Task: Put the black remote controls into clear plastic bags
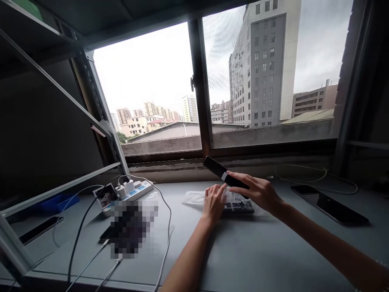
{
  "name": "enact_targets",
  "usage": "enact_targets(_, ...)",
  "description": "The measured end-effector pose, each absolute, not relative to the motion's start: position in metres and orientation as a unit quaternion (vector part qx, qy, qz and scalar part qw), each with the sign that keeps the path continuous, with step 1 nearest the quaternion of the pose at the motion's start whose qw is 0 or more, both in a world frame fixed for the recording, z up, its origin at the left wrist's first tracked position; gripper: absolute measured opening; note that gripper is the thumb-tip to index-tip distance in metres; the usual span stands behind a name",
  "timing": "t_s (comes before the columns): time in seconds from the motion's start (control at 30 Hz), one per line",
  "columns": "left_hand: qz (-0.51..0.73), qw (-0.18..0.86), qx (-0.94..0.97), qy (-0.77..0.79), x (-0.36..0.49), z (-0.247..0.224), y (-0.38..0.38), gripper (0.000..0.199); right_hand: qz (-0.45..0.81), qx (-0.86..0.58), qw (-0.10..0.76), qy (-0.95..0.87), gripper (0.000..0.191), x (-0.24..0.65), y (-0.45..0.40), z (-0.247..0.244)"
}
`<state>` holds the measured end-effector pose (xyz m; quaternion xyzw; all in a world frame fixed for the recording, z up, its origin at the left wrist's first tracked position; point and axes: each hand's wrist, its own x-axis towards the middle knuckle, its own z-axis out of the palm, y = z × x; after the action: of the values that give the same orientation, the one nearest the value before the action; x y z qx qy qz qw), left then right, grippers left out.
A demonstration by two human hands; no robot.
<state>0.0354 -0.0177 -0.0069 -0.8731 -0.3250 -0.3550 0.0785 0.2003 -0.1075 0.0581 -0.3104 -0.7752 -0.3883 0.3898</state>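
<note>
"On the worktop (pixel 261 255), what's biggest?"
"Crumpled clear plastic (pixel 194 197), partly by my left hand (pixel 212 199); can't tell if that grip holds any."
"Right hand (pixel 260 191)?"
"Grasping a black slim object (pixel 214 166), tilted, up over the plastic."
"Smaller?"
"Dark patterned item (pixel 241 208) amid the plastic, just beside my left hand. Smallest: white band (pixel 224 176) on the black slim object."

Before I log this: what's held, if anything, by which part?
Right hand holds a dark bar by its lower half, below its white band; whether the left hand holds anything is unclear.
</note>
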Motion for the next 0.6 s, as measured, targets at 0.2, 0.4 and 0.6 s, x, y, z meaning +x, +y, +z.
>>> enact_targets(0.2,-0.349,0.053,-0.873,-0.338,0.034,-0.01,-0.01,0.029,-0.408,-0.337,0.382,-0.758,0.026,0.223,-0.111,0.04)
enact_targets(0.4,-0.396,0.043,-0.85,-0.345,0.034,-0.014,-0.009,0.027,-0.365,-0.408,0.434,-0.715,0.031,0.23,-0.122,0.042)
enact_targets(0.6,-0.39,0.043,-0.848,-0.357,0.037,-0.015,-0.008,0.023,-0.325,-0.456,0.481,-0.675,0.031,0.235,-0.124,0.039)
